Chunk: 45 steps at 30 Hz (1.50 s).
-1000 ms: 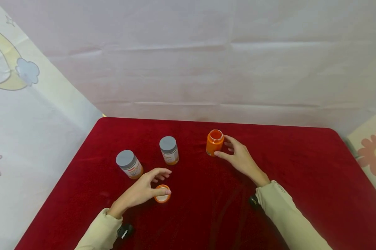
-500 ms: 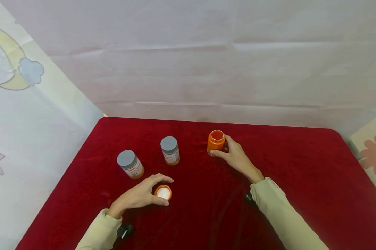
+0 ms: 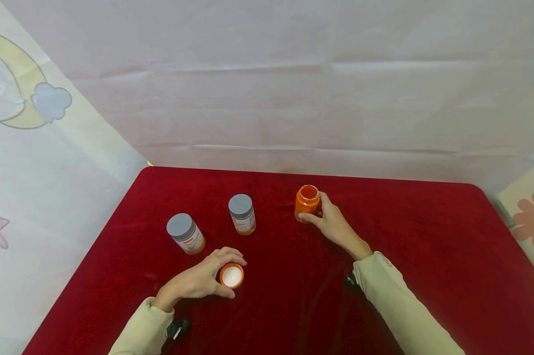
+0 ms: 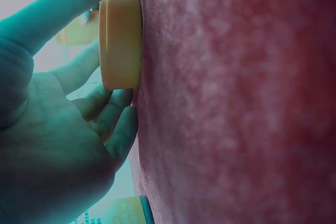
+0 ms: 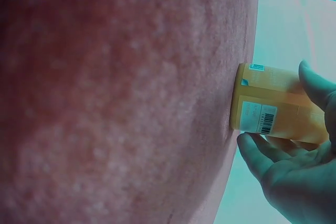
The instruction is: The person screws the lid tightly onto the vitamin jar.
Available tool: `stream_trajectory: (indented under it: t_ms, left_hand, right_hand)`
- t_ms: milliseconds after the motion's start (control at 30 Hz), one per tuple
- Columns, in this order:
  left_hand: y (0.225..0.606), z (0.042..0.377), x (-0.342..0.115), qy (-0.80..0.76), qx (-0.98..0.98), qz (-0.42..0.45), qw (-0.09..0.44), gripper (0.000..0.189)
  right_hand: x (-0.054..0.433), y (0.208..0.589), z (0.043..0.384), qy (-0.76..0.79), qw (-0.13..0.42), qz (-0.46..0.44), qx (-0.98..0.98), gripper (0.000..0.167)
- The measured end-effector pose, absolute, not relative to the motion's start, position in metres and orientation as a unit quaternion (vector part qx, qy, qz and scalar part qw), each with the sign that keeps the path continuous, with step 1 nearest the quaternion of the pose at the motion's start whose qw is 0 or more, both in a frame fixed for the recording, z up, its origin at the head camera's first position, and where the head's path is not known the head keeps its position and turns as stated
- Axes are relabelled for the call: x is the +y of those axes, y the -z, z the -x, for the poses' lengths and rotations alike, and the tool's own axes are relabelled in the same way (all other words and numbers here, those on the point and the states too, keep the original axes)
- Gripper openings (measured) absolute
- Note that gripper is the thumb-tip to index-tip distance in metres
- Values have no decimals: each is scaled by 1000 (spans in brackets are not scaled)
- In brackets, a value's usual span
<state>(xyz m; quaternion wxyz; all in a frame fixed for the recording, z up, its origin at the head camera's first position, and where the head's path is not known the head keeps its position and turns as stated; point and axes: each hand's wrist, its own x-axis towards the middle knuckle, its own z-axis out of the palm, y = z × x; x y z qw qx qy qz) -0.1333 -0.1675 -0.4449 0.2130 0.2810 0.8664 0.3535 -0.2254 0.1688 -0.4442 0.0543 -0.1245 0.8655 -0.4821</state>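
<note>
An orange screw lid [image 3: 231, 275] lies upside down on the red cloth, its white inside facing up. My left hand [image 3: 200, 278] curves around it, the thumb at its near side with a gap showing and the fingers along its far side. In the left wrist view the lid [image 4: 122, 40] rests flat on the cloth between thumb and fingers. Farther right, an orange bottle [image 3: 305, 204] stands upright without a lid, its mouth uncovered. My right hand [image 3: 335, 224] holds it from the right, thumb across its front and fingers behind. Its label [image 5: 258, 117] shows in the right wrist view.
Two jars with grey lids and white labels stand on the left: one grey-lidded jar [image 3: 242, 213] toward the back, another grey-lidded jar [image 3: 186, 233] beyond the left hand. The red cloth [image 3: 404, 222] covers the table, which meets a pale wall [image 3: 267, 98] behind.
My left hand has lowered around the lid, its thumb moving from over the lid to its near side. My right hand has closed in on the bottle, which has barely shifted.
</note>
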Motion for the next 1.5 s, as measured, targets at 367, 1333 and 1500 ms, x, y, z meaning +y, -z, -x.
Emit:
stream_trajectory:
  t_ms: [367,1333,1500]
  left_hand:
    - [441,129,-162,-340,879,-285,175,53]
    - [436,130,-142,-330,906,-244,102,53]
    - [437,130,-139,-351,897,-257,76,53]
  right_hand:
    - [166,447,225,481,43,126,867,72]
    - [175,441,205,471,39,137,871,72]
    - [176,440,196,468,34,145,871,70]
